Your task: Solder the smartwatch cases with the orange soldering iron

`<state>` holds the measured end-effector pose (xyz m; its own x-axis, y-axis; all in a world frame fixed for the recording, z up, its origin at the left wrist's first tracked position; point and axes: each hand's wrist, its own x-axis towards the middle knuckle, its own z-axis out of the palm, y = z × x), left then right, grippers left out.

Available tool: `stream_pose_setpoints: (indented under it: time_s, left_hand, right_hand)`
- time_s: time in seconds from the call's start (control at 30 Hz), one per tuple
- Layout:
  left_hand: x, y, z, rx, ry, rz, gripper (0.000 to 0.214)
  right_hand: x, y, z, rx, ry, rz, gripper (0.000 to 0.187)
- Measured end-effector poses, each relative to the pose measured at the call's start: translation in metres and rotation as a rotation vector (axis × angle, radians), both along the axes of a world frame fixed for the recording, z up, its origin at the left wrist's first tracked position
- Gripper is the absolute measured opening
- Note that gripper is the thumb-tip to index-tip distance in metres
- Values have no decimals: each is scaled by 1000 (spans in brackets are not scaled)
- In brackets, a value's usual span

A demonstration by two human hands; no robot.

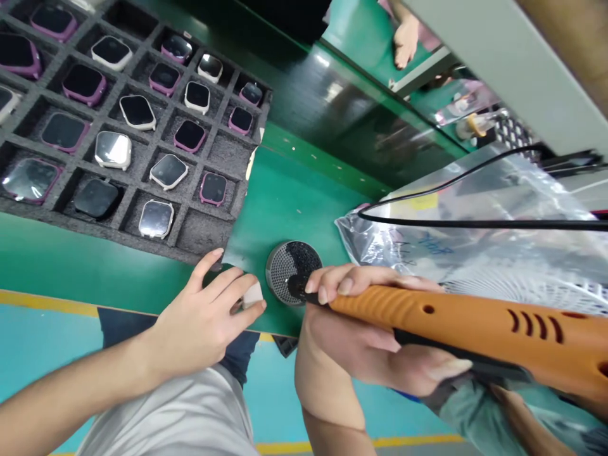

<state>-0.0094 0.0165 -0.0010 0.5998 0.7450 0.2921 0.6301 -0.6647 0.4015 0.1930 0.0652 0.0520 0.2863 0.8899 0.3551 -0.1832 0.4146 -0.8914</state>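
My right hand (365, 329) is wrapped round an orange electric screwdriver (475, 329), whose tip rests at a small round dish (292, 269) with a perforated grid, holding tiny dark parts. My left hand (204, 316) lies on the green table edge, its fingers curled over a small white watch body (253, 294) that is mostly hidden. The screwdriver's tip is just right of that piece, apart from it.
A dark foam tray (209, 152) at the upper left holds several watch bodies, white, pink and black. A clear plastic bag (475, 247) and a black cable (475, 223) lie at the right. Another person's hand (405, 41) shows at the far top.
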Motion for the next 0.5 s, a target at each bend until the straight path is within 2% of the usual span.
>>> stream_pose_setpoints:
  time_s: [0.1, 0.3, 0.5]
  left_hand:
    - [3, 0, -2, -3, -9, 26, 47]
    - [7, -1, -2, 11, -12, 74, 28]
    - [5, -2, -3, -6, -41, 66, 30]
  right_hand:
    - [-2, -3, -2, -28, 8, 2, 42]
    - [-5, -5, -1, -55, 26, 7, 42]
    - [-3, -4, -5, -47, 16, 15, 43]
